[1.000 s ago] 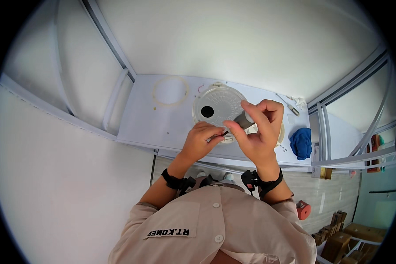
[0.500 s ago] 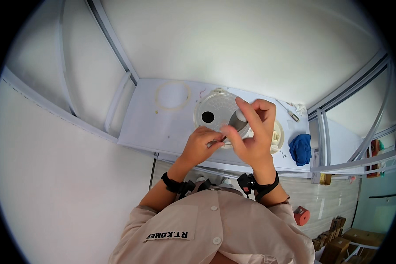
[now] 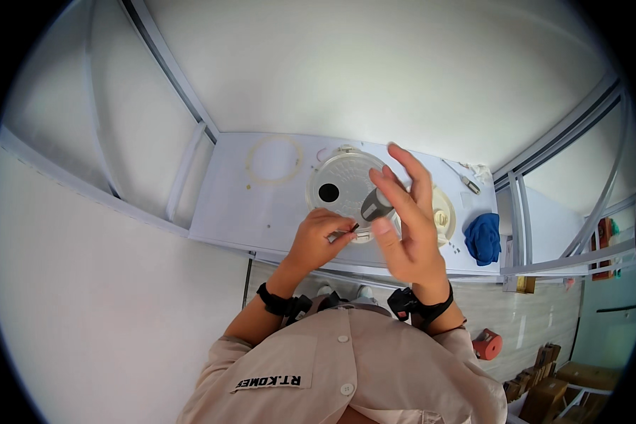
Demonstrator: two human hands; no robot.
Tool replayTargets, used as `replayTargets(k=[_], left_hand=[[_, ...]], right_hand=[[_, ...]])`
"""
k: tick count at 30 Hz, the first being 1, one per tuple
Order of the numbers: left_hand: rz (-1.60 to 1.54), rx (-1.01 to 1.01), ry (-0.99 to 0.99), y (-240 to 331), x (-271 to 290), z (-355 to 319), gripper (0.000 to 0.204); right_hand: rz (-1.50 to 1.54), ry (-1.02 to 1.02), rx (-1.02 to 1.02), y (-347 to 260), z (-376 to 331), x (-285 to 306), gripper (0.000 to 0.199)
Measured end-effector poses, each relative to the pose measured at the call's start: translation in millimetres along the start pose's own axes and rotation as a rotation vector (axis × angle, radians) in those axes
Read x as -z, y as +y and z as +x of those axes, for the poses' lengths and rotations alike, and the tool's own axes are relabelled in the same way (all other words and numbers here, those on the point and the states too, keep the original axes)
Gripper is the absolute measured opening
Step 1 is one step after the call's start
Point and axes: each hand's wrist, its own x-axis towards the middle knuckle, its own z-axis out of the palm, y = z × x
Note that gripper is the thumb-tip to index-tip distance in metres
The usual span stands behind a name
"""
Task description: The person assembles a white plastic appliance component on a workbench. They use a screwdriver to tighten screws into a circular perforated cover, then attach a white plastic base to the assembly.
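A round translucent lid-like part (image 3: 353, 166) with latches on its rim lies before me, a black round spot (image 3: 329, 193) on its left side. Over its near edge, my left hand (image 3: 316, 242) is closed in a pinch on a small dark piece (image 3: 355, 227), whose kind I cannot make out. My right hand (image 3: 413, 237) hovers to the right, fingers stretched and spread. Between its thumb and forefinger shows a thick grey handle (image 3: 375, 205) with a pale end; whether the palm touches it is hidden. Behind the right hand sits a cream round part (image 3: 442, 218), partly covered.
A thin pale ring (image 3: 248, 157) lies at the table's far left. On the right are a crumpled blue cloth (image 3: 483, 239), a cutter-like tool (image 3: 470, 185), white scraps (image 3: 482, 172) and several tiny bits. Metal frame posts (image 3: 523, 219) border the table (image 3: 226, 212).
My right hand's fingers have opened wider and the hand has turned around the grey handle. More of the handle shows. The left hand keeps its pinch, nearly in place.
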Motion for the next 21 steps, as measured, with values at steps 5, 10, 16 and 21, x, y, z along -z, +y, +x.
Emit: replayTargets(k=[5,10,16,21], left_hand=[[-0.015,0.018,-0.032,2,2,2,0.025],[-0.003,-0.007,-0.027,-1,1,2,0.027],[-0.009,-0.012,-0.025,0,3,1,0.028],[-0.014,-0.008,-0.035,-2,3,1,0.029]], right_hand=[[0.085,-0.077,-0.031,14,-7,13,0.044],[-0.098,0.057,0.033,19,-13,4,0.047],[0.22,0.035,-0.085,22,-8,5,0.058],[-0.144,-0.047,0.021,22,-18,17,0.062]])
